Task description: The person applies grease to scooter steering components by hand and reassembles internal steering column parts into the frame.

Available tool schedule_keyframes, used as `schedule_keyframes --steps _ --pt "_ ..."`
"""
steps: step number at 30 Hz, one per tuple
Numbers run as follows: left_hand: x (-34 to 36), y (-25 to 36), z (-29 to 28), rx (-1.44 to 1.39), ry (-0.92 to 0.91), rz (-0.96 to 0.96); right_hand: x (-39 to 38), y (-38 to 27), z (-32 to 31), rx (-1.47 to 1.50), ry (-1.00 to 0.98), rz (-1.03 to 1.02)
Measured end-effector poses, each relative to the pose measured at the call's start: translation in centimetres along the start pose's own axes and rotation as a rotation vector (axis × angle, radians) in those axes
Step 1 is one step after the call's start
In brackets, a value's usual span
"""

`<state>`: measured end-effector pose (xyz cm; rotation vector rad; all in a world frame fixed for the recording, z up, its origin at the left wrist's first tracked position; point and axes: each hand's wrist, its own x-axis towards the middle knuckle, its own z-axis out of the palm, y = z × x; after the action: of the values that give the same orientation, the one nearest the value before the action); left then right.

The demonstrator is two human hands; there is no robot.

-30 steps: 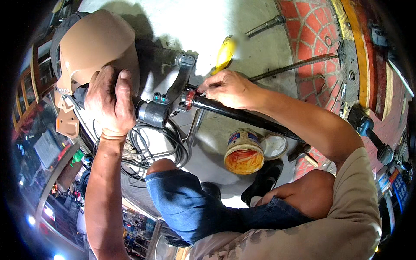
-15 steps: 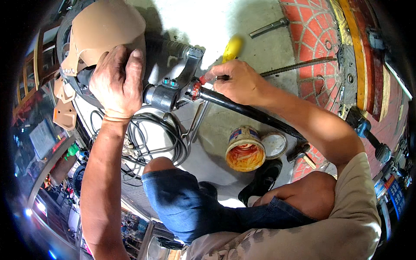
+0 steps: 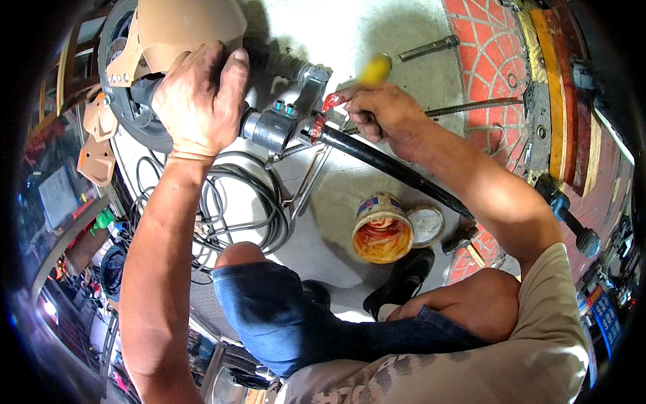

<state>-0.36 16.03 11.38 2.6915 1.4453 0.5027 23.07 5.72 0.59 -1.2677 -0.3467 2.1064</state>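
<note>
My left hand [image 3: 202, 101] wraps over the dark fork tube beside the wheel [image 3: 122, 87], its fingertips against the tan fender [image 3: 185, 30]. From under that hand the tube runs into a black clamp [image 3: 272, 124] with two bluish bolts. Red grease coats the collar [image 3: 315, 126] where a long black tube [image 3: 387, 165] joins it. Just above the collar, my right hand [image 3: 387, 111] is closed, its extended index finger smeared red at the tip. A tool with a blurred yellow handle [image 3: 375, 69] appears held in it; its thin shaft shows below the fingers.
Near my shoe stands a tub of orange-red grease [image 3: 382, 236] with its lid [image 3: 425, 225] beside it. A hammer [image 3: 464, 242] lies right of it. Coiled black cable [image 3: 235, 209] lies left, a ribbed rod [image 3: 478, 106] and metal bar [image 3: 428, 48] at the far right.
My right hand has moved right and slightly up, off the greased collar, turning the yellow-handled tool with it. My left hand stays on the fork; the whole scene shifts slightly right in view.
</note>
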Motion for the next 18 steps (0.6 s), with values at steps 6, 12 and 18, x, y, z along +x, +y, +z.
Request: schedule_keyframes --steps 6,12,18 --pt "-0.3 -0.2 0.2 0.019 0.037 0.001 -1.6 1.0 0.9 -0.128 -0.02 -0.095" --pt "-0.4 -0.6 0.3 0.058 0.044 0.002 -3.4 0.5 2.1 -0.268 -0.001 -0.134" --pt "-0.4 -0.4 0.4 0.044 0.077 0.005 -3.2 1.5 2.6 -0.335 0.024 -0.168"
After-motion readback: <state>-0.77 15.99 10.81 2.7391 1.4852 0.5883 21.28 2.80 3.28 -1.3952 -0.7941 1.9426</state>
